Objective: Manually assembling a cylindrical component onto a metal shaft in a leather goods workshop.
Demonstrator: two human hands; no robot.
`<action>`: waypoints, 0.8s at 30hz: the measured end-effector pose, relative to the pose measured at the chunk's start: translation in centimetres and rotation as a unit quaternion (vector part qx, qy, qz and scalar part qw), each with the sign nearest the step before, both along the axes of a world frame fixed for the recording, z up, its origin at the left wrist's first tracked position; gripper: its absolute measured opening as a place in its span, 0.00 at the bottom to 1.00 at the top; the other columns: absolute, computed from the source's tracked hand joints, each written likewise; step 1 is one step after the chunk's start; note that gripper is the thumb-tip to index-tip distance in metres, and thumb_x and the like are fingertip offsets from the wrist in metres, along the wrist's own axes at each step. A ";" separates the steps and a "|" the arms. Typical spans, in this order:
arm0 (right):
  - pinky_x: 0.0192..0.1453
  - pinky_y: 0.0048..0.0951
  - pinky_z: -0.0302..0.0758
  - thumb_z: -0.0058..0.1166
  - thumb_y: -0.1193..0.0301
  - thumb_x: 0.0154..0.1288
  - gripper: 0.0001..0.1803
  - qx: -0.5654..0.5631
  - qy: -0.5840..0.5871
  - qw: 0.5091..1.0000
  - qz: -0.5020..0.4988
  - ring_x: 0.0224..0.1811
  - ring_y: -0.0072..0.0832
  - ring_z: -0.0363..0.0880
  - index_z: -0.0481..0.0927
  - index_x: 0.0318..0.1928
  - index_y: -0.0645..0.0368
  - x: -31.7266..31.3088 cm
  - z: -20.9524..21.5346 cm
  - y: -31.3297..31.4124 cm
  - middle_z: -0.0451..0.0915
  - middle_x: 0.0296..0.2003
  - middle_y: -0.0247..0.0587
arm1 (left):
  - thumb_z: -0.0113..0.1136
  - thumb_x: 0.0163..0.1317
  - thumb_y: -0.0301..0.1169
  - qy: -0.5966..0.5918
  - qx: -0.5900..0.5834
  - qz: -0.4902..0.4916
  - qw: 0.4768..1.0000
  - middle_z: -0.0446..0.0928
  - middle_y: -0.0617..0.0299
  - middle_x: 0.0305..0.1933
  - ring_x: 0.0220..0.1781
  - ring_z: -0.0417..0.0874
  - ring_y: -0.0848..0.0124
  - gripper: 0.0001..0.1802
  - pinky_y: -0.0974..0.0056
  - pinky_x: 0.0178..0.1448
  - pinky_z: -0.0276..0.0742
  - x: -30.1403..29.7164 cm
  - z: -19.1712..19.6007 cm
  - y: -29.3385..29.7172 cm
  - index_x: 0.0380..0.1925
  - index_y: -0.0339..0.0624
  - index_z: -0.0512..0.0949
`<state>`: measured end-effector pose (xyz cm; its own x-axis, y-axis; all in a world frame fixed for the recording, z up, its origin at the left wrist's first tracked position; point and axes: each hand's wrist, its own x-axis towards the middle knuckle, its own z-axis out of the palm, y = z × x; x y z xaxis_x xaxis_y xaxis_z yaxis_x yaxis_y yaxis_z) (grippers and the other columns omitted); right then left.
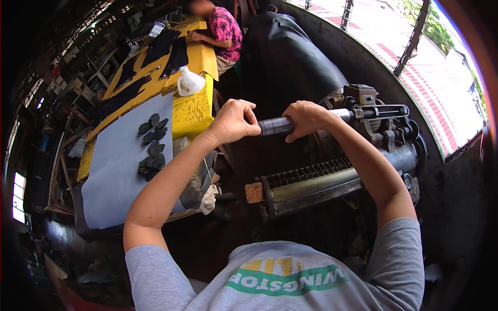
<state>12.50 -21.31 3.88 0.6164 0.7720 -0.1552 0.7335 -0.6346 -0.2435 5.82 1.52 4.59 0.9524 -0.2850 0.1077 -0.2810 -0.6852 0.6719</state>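
Note:
A dark metal roller (276, 126) sticks out to the left from a machine (363, 122) on my right. My right hand (309, 120) is closed over the roller from above, its thumb on the near side. At the roller's free left end is my left hand (236, 122), fingers curled in and thumb tip against that end. Whatever those fingers may pinch is hidden. Nearer to me, below the roller, lies the machine's long bed (316, 184) with a row of dark coils or teeth along its far side. A wooden block (254, 192) sits at the bed's left end.
On my left, a long table with a yellow cover (194, 111) bears a grey sheet (111, 176), several dark cut pieces (152, 160), a white jug (191, 82) and dark material. A person (225, 31) works at its far end. Black sheeting (290, 57) covers something bulky beyond the machine.

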 end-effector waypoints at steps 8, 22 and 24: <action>0.33 0.30 0.80 0.70 0.56 0.43 0.22 0.003 -0.006 1.000 0.000 0.24 0.30 0.84 0.85 0.36 0.58 0.6 -0.9 -0.4 0.83 0.21 0.39 | 0.67 0.43 0.27 -0.035 0.014 -0.029 0.999 0.72 0.58 0.53 0.52 0.77 0.66 0.07 0.61 0.56 0.74 0.0 -0.1 -0.1 0.19 0.39 0.77; 0.40 0.35 0.79 0.71 0.58 0.40 0.23 0.005 0.017 1.000 -0.016 0.31 0.38 0.84 0.84 0.35 0.61 0.3 -0.5 -0.2 0.83 0.25 0.45 | 0.61 0.56 0.27 0.152 -0.121 -0.074 0.978 0.72 0.58 0.55 0.50 0.75 0.71 0.04 0.66 0.59 0.70 1.0 -0.7 1.2 0.26 0.40 0.77; 0.35 0.31 0.81 0.70 0.56 0.43 0.23 0.005 -0.007 1.000 0.005 0.25 0.31 0.85 0.85 0.37 0.59 0.7 -0.8 -0.4 0.83 0.22 0.41 | 0.61 0.57 0.27 0.176 -0.148 -0.079 0.970 0.73 0.57 0.54 0.49 0.75 0.73 0.04 0.66 0.59 0.70 1.1 -1.0 1.4 0.26 0.40 0.77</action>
